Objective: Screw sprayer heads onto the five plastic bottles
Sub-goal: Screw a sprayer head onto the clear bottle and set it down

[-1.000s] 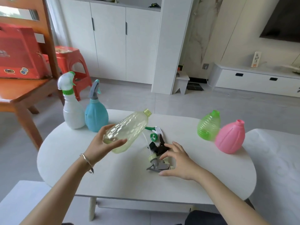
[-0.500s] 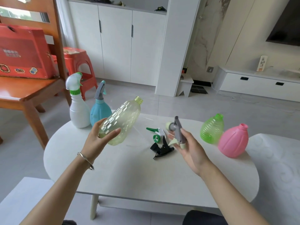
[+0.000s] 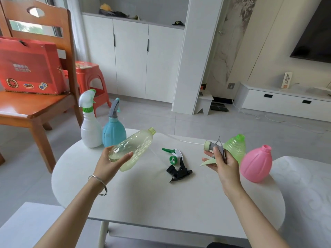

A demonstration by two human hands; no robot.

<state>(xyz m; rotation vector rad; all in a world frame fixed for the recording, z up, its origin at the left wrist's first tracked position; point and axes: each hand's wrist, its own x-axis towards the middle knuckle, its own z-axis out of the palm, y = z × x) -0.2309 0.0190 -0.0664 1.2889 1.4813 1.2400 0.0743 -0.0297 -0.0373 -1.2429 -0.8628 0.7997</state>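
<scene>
Left hand (image 3: 108,162) grips the clear bottle (image 3: 138,145) at its base, tilted and uncapped, above the table's (image 3: 152,203) left half. Right hand (image 3: 224,164) fingers curl round a grey sprayer (image 3: 210,145), raised near the right edge. The fingers partly hide its body, and its tube is barely discernible. The hand partly covers the green bottle (image 3: 235,145) behind it.

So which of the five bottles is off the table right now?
The clear yellowish bottle, gripped tilted in the left hand; the white bottle, blue bottle, green bottle and pink bottle all stand on the table.
</scene>
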